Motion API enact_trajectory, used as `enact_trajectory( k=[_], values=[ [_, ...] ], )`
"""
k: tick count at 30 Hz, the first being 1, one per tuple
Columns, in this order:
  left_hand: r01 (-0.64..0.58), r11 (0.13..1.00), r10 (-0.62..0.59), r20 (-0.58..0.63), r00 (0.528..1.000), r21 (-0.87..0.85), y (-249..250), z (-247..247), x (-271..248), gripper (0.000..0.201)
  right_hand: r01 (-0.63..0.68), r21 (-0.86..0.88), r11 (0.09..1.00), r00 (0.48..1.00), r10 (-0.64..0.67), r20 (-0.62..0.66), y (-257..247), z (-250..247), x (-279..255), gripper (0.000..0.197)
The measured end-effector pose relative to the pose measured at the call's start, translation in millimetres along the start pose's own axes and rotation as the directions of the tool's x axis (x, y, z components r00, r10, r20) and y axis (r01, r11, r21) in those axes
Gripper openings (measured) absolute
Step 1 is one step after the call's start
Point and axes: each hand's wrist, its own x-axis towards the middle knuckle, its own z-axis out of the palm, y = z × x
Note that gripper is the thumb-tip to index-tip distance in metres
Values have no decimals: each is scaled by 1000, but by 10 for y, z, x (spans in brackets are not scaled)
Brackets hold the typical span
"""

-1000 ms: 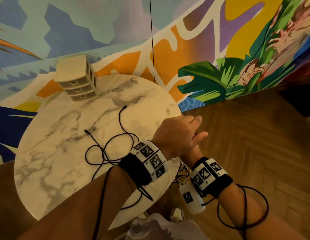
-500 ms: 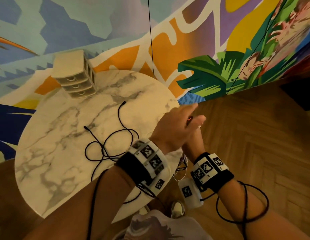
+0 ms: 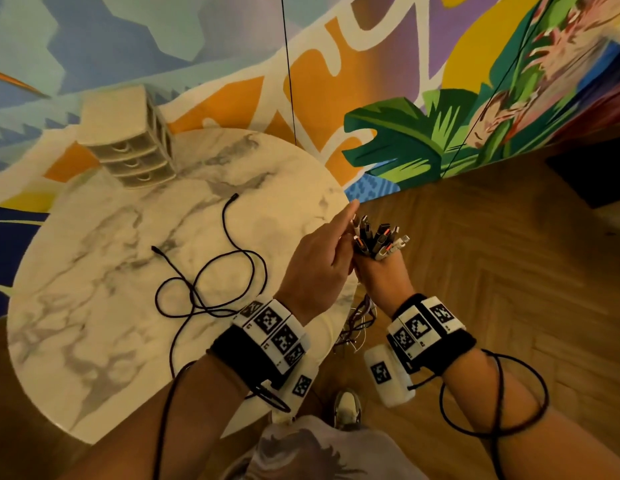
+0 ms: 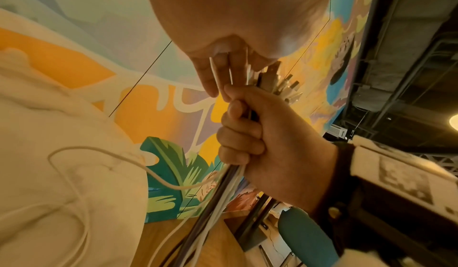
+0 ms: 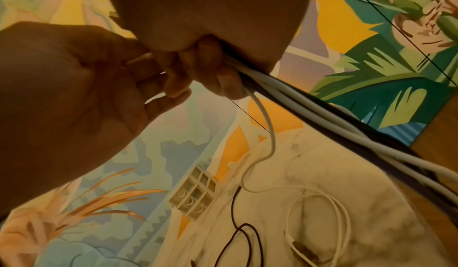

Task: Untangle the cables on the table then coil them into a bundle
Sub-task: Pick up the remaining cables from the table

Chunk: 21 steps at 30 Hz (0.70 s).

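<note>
Interior of a decorated commercial or communal space, possibly a café, studio or lounge; the exact kind cannot be told. A large painted mural of tropical leaves, flowers and abstract colour bands covers the wall. The floor is herringbone wood parquet. A round marble-patterned table stands against the wall and bears a small cream three-drawer organiser. The left wrist view shows an exposed dark ceiling with ducting and a round ceiling lamp, an industrial finish.
</note>
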Motion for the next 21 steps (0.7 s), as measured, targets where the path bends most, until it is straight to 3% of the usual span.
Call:
enact_trajectory(
  k=[5,11,16,18,21],
  values=[
    [-61,995,62,-5,998,75,3,16,-5,45,-24,32,999,1000,24,16,-48,-11,-15,42],
    [-143,982,141,21,990,124,-27,-1,42,46,-52,4,999,999,52,-11,34,-32,8,33],
    [-280,941,270,75,960,190,123,57,74,45,-272,1,962,947,268,-180,36,-32,-38,36],
    [-305,931,296,76,952,199,166,100,78,43,-294,16,956,933,291,-210,75,-33,-54,34],
    [-230,970,221,102,970,83,69,54,141,42,-248,29,968,941,248,-229,75,-24,-33,32]
  ],
)
